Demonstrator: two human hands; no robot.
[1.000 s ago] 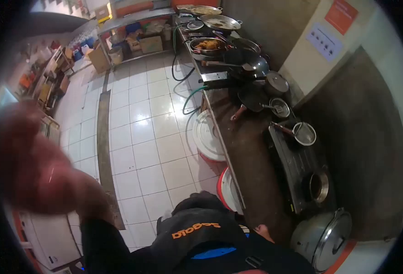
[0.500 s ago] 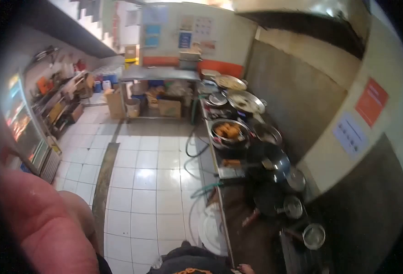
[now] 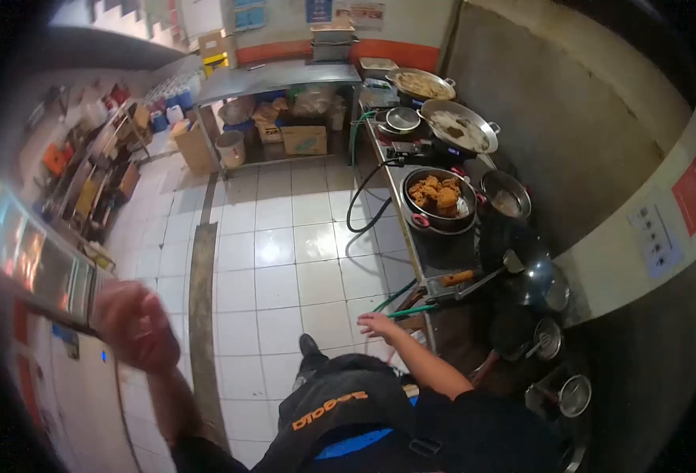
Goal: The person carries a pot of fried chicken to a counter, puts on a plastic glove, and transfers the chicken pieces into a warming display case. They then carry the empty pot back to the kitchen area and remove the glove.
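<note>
Raised at the left of the view is my left hand [image 3: 137, 327], blurred, so its fingers and anything in them are hard to make out. Low in the centre, my right hand [image 3: 377, 325] has its fingers spread and holds nothing. It is beside the left edge of the cooking counter [image 3: 413, 246], near a green hose [image 3: 411, 311]. Farther along that counter, a bowl of fried pieces [image 3: 436, 194] stands in front of two wide pans, the nearer pan [image 3: 458, 128] and the farther pan [image 3: 420, 83]. A wooden-handled utensil [image 3: 458, 277] lies at the counter's near corner.
A steel table [image 3: 277, 76] stands at the back, with cardboard boxes [image 3: 305, 140] and a bucket [image 3: 230, 148] beneath. Shelving and a glass-fronted cabinet [image 3: 40, 256] line the left. A black hose [image 3: 352, 206] loops beside the counter. Strainers [image 3: 575, 396] are at lower right.
The view has tilted down and come nearer the counter. My left hand has moved away from the camera and looks smaller. My right hand has come up from the bottom edge into full view.
</note>
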